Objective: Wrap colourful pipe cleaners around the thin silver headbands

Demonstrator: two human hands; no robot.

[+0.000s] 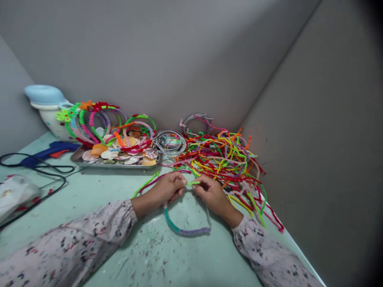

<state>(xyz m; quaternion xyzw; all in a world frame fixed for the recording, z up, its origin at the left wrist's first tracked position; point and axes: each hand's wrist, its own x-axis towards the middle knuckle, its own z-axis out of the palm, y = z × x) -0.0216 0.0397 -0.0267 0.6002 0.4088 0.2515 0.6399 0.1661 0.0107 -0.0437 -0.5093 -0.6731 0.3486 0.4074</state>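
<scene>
A short bright green pipe cleaner (193,183) stretches between my two hands. The fingers of my left hand (172,186) are closed at its left end. My right hand (211,194) pinches the other end between thumb and fingers. Below them hangs a curved wire band (179,230), wrapped teal on the left and purple at the bottom, with bare grey wire rising toward my right hand. Its upper part is hidden behind my hands. Green and dark pink pipe cleaners (145,186) lie on the table just beyond my left hand.
A metal tray (119,166) holds seashells and several pipe-cleaner-wrapped hoops (86,127). Coiled grey wire (170,143) lies beside a big tangle of coloured pipe cleaners (221,159). At the left are a blue glue gun (49,153), its black cord (60,181), a white bag (18,193) and a blue-lidded container (49,107).
</scene>
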